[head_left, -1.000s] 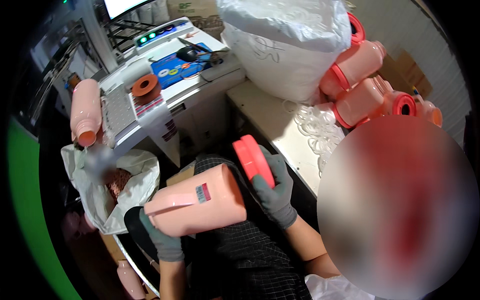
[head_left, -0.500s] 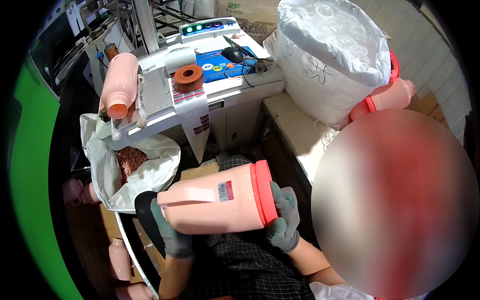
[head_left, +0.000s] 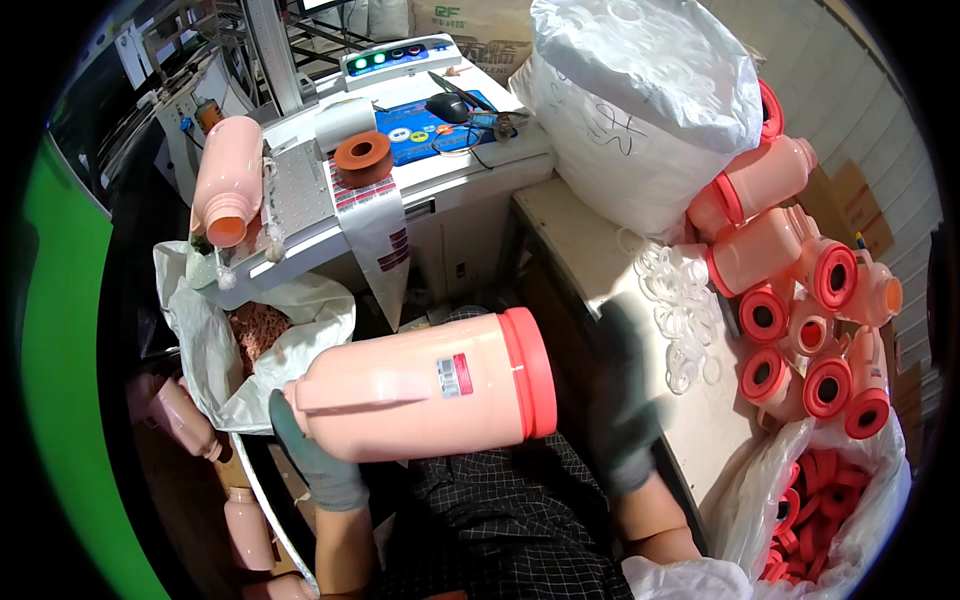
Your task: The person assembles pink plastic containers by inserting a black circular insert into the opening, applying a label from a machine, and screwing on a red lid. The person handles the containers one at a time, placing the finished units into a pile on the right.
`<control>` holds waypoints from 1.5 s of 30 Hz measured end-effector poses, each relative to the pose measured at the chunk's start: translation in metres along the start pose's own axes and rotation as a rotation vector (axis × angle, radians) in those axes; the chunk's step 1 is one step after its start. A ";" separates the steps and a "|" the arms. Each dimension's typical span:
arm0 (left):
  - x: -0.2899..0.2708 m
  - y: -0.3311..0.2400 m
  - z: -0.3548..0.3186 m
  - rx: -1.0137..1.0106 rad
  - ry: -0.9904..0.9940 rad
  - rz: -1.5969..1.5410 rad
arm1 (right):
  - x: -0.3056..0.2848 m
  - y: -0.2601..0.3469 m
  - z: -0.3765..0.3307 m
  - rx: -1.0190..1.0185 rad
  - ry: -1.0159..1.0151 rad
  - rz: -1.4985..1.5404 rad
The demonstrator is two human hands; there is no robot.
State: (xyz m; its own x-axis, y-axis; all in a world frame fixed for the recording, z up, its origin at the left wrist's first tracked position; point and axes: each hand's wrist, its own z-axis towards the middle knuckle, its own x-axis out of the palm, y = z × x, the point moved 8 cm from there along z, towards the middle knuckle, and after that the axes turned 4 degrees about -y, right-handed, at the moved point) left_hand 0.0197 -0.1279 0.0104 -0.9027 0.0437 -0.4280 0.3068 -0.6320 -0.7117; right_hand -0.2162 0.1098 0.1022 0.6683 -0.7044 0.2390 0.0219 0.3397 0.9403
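A large pale-pink plastic jug body (head_left: 400,400) with a handle and a barcode sticker lies sideways above my lap. Its right end carries a red ring-shaped base (head_left: 528,374). My gloved left hand (head_left: 318,462) grips the jug at its narrow left end, from below. My gloved right hand (head_left: 625,400) is off the jug, over the bench's near edge and smeared by motion, so its fingers cannot be made out. Just beyond it, loose clear rings (head_left: 680,310) lie on the white bench (head_left: 590,255).
Several pink jugs with red bases (head_left: 765,250) are piled at the right. Below them stands a bag of red rings (head_left: 880,500). A tall white sack (head_left: 640,140) holds clear rings. Ahead is a machine table (head_left: 470,185) with orange tape (head_left: 363,158) and another pink jug (head_left: 228,185).
My right hand has let go of the jug's red end and swung right to the bench. The jug stays in my left hand. My view has turned slightly right.
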 end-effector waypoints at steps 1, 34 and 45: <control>-0.001 0.008 -0.003 0.022 -0.003 0.032 | 0.009 0.015 0.015 0.008 0.070 0.283; 0.096 -0.161 -0.006 0.127 0.530 -0.952 | -0.307 0.183 -0.114 -0.641 -0.697 0.112; 0.134 -0.105 -0.041 -0.279 0.534 -0.864 | -0.537 0.405 -0.225 -0.328 -2.018 -2.235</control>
State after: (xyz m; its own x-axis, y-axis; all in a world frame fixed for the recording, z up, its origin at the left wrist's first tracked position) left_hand -0.1213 -0.0239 0.0052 -0.6183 0.7725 0.1445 -0.2583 -0.0261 -0.9657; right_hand -0.3987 0.7660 0.3001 -0.8214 0.5580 -0.1179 -0.5702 -0.8000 0.1867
